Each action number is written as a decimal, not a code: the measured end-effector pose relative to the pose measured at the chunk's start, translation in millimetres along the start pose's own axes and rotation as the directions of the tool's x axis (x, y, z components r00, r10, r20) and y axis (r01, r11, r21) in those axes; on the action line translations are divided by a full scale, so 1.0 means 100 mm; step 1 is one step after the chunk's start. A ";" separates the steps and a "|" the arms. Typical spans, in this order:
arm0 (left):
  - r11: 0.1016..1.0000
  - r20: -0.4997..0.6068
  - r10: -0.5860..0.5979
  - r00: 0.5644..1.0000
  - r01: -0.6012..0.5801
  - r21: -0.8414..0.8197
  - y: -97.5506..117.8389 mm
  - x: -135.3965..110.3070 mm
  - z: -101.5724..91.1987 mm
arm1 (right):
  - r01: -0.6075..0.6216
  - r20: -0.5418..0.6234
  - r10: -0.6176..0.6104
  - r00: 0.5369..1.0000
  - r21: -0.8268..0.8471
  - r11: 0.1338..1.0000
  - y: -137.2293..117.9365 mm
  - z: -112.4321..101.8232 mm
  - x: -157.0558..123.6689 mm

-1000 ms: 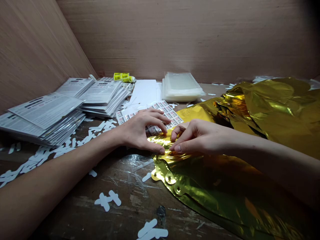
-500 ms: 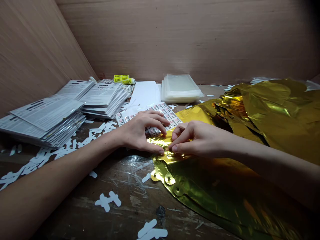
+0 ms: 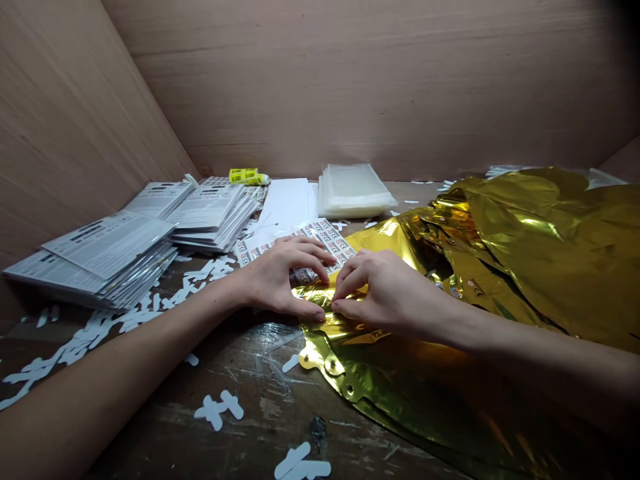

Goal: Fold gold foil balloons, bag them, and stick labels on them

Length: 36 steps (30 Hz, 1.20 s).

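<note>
A layered pile of shiny gold foil balloons (image 3: 410, 387) lies flat on the worn table, with rounded tabs with small holes along its left edge. My left hand (image 3: 280, 277) rests at that edge, fingers curved and apart from the thumb, the thumb touching the foil. Beside it, my right hand (image 3: 385, 293) pinches at the gold foil between thumb and index finger; the exact spot in the pinch is mostly hidden. Just behind my fingers lies a sheet of small printed stickers (image 3: 325, 237), partly covered by my left hand.
Stacks of printed packets (image 3: 110, 243) stand at the left. White paper (image 3: 285, 200), a stack of clear bags (image 3: 355, 190) and a yellow labelled roll (image 3: 245, 176) sit at the back. Small white paper strips (image 3: 213, 410) are scattered about. Wooden panels (image 3: 350, 87) enclose the back and left.
The view has tilted slightly, so the things at the back appear lower. My right hand has turned a little, its knuckles more raised, still pinching at the foil. My left hand stays nearly in place.
</note>
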<state>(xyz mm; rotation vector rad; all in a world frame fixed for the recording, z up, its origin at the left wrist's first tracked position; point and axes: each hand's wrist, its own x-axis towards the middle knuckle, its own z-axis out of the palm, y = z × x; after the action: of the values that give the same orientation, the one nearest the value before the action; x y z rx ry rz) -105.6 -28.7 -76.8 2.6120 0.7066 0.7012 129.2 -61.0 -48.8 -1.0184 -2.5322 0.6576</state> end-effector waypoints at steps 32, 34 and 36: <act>1.000 0.020 -0.014 1.000 0.014 -0.006 0.01 0.00 0.00 | -0.227 0.278 0.125 0.952 0.372 0.900 0.20 0.00 0.02; 1.000 0.019 -0.007 1.000 0.007 -0.010 0.00 0.00 0.00 | -0.224 0.282 0.120 0.952 0.373 0.900 0.21 0.00 0.02; 1.000 0.017 0.001 1.000 -0.001 -0.020 0.00 0.00 0.01 | -0.228 0.281 0.127 0.951 0.363 0.903 0.21 0.00 0.02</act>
<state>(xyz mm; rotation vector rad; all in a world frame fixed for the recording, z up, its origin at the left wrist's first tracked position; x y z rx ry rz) -105.5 -28.5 -77.6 2.5970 0.6895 0.6823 139.5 -46.3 -59.9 -1.0804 -2.3736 1.3648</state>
